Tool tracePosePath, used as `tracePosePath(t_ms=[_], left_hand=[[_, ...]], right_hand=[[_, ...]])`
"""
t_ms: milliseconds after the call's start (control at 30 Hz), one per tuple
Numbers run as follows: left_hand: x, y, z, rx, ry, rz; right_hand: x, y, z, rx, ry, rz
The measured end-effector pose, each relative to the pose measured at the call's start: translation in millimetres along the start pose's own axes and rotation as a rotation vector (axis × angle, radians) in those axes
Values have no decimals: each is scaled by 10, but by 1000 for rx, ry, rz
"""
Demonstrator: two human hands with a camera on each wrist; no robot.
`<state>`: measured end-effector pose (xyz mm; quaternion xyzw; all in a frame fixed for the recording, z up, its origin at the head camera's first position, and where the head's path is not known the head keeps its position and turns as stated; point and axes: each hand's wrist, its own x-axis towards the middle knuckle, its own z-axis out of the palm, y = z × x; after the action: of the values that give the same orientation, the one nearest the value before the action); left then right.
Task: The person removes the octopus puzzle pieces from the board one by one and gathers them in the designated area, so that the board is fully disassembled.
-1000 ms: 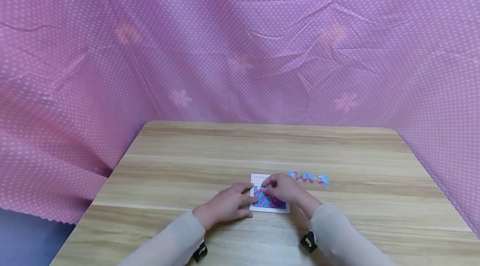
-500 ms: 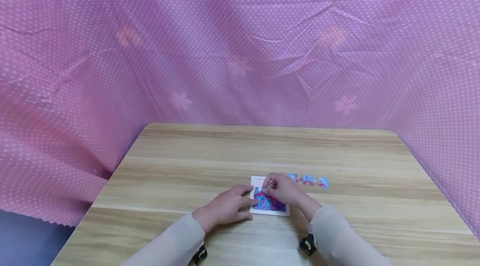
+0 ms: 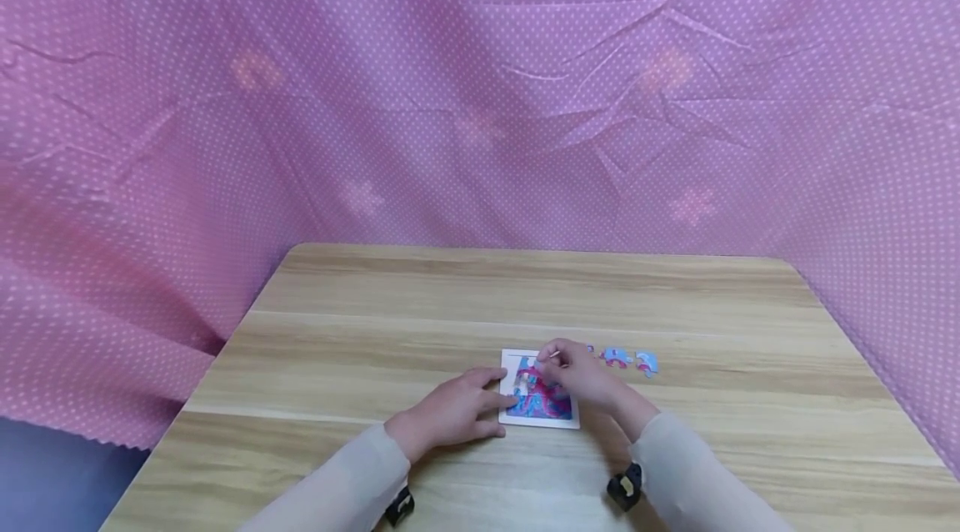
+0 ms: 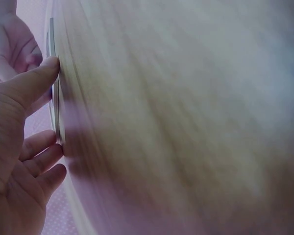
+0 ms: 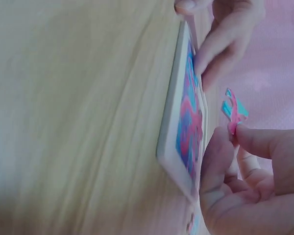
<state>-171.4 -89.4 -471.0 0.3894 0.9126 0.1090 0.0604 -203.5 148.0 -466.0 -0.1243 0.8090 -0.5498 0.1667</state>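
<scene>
In the head view, a small jigsaw puzzle [image 3: 546,410] in a white frame lies on the table, its picture blue, pink and purple. My left hand [image 3: 456,409] rests at its left side, fingers spread, one fingertip over the picture. The left wrist view has that thumb [image 4: 36,78] and the other fingertips against the frame's thin edge. My right hand [image 3: 579,372] is over the puzzle's upper right part. Between its thumb and index finger it pinches a pink and light-blue puzzle piece [image 5: 233,113], held up off the picture in the right wrist view.
Loose puzzle pieces lie in a row beyond the right hand, among them a blue and pink one [image 3: 617,358] and another at the end [image 3: 646,363]. The wooden table [image 3: 390,298] ends at a pink dotted curtain [image 3: 480,98].
My right hand has shifted slightly to the right, uncovering more of the picture and hiding most of the nearest loose piece. The left hand has stayed put on the frame.
</scene>
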Motion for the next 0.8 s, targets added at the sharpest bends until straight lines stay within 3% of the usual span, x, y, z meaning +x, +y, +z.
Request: tracePosePath(t_ms=[167, 467, 800], left_hand=[[5, 2, -3, -12, -5, -15], [15, 0, -6, -10, -10, -31], [28, -5, -5, -19, -17, -43]], right_hand=[[-37, 61, -174, 11, 26, 14], [-157, 161, -493, -84, 91, 70], [-258, 230, -626, -209, 95, 67]])
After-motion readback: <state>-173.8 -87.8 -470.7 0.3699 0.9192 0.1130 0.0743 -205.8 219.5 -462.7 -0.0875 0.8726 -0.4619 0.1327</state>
